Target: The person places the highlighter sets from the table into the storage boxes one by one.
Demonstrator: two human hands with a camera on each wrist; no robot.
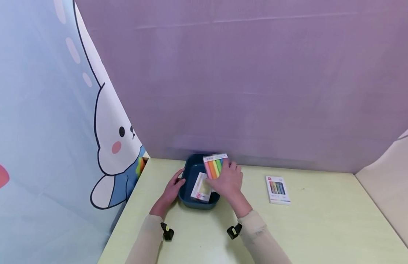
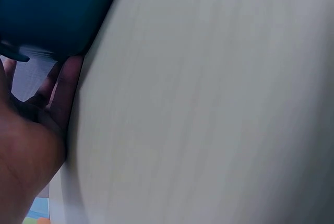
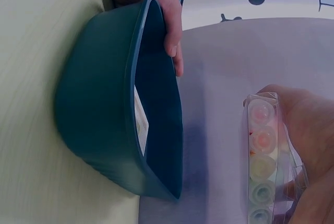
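I see one carton (image 1: 199,189) already lying in the blue bin (image 1: 191,173), the left hand (image 1: 172,190) gripping its nine-o'clock rim, the right hand (image 1: 228,179) holding a marker pack (image 1: 213,168) above its one-o'clock side, and a white box (image 1: 278,190) left outside at three o'clock.

Bin (image 2: 52,12) partly outside left-wrist view

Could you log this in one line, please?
left grip: holds bin; right grip: holds colorful pack above; one box: inside; other box: on table
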